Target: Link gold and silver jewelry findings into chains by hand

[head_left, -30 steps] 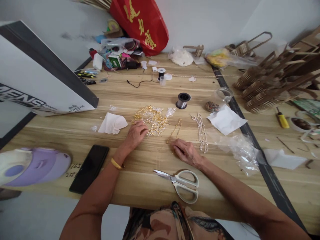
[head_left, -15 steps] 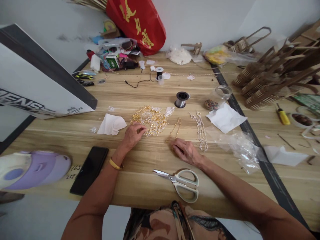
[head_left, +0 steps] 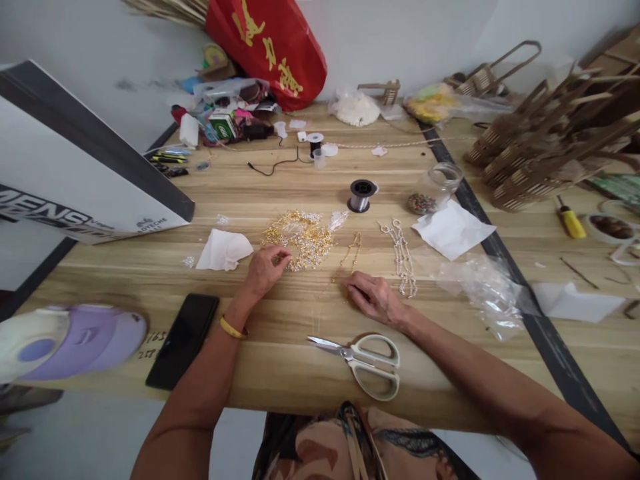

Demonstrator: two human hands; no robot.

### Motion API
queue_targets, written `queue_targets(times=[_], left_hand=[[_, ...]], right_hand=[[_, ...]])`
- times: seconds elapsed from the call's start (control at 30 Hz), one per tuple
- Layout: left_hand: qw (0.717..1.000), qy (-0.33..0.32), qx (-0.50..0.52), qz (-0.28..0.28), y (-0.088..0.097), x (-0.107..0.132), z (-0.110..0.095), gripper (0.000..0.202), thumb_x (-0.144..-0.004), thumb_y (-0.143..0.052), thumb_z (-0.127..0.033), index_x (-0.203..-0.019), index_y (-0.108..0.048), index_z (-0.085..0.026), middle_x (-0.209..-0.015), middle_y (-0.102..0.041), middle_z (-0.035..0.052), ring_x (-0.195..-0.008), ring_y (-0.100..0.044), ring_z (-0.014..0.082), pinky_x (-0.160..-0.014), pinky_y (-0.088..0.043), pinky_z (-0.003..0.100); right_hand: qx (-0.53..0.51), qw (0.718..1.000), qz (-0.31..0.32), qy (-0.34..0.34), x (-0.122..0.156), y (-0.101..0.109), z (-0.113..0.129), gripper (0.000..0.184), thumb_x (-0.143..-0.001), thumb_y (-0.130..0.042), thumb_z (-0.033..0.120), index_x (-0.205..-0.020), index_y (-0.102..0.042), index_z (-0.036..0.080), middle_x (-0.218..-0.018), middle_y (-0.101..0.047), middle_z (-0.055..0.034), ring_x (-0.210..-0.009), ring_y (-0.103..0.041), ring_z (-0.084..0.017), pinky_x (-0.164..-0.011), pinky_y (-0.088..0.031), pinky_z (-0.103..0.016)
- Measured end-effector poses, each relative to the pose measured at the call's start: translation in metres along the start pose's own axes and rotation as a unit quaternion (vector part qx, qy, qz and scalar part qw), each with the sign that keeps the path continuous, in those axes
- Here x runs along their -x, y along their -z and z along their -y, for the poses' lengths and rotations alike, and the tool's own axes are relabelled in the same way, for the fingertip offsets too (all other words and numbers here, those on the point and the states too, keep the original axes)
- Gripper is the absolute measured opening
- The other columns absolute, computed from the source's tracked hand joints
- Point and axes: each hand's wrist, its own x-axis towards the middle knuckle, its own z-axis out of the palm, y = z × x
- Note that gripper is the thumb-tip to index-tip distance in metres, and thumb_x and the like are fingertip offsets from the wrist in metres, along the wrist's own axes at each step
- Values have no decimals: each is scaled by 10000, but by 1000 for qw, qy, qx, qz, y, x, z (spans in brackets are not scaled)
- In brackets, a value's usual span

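Note:
My left hand [head_left: 267, 270] rests at the near left edge of a pile of gold and clear beads [head_left: 303, 240]. Its thumb and forefinger are pinched together; whatever is between them is too small to make out. My right hand [head_left: 373, 297] lies on the table with curled fingers, closed at the lower end of a thin gold beaded strand [head_left: 357, 248]. Fine thread shows faintly between the hands. Right of that strand lie silvery beaded chains [head_left: 401, 260]. Scissors [head_left: 345, 352] with pale handles lie partly open in front of me.
A wire spool [head_left: 361, 195] stands beyond the beads. A glass jar [head_left: 443, 183], white paper [head_left: 453, 230] and clear plastic bags [head_left: 493, 293] are at right. To the left are a tissue [head_left: 224, 249], a phone [head_left: 183, 341], a purple-white device [head_left: 100, 340] and a large box [head_left: 90, 167].
The view has shifted slightly. Both hands keep nearly the same place and grip; the beads and strands look unchanged.

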Motion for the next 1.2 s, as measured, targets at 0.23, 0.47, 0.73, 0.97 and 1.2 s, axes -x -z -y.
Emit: queue_targets(times=[0.23,0.47,0.73,0.97,1.2], left_hand=[[1000,-19,-12,-4,-1,0,1,87,-781,-568,-227,-772,-646,-190,-771,-697,29,-767,-629,176,-760,-494,324],[1000,-27,1,-3,-2,-1,-1,94,-775,-554,-200,-765,-645,-178,-798,-691,39,-793,-623,179,-786,-489,331],[998,-57,-11,-17,-6,-3,6,170,-809,-529,-224,-862,-683,-179,-885,-705,68,-847,-633,201,-850,-481,380],[999,-39,-17,-20,-6,-3,6,140,-791,-540,-219,-806,-673,-179,-839,-708,57,-826,-634,203,-808,-493,367],[999,-27,-8,-21,-5,-2,6,99,-770,-563,-201,-767,-660,-179,-797,-705,49,-785,-633,190,-790,-487,346]], right_hand=[[-18,1000,0,1,2,0,-2,182,-926,-385,168,-1026,-537,180,-820,-592,-51,-701,-557,-140,-631,-455,-250],[-3,1000,-21,6,4,3,-1,180,-913,-391,147,-1027,-529,172,-807,-591,-52,-690,-559,-136,-616,-460,-243],[85,988,-1,127,8,3,3,165,-905,-403,149,-1027,-514,159,-810,-614,-70,-727,-591,-145,-620,-483,-249],[100,985,14,141,8,4,4,152,-914,-390,144,-999,-515,134,-814,-614,-77,-754,-606,-140,-624,-495,-242],[98,985,6,143,8,5,5,147,-914,-408,134,-1013,-515,125,-797,-614,-73,-719,-600,-139,-600,-480,-237]])
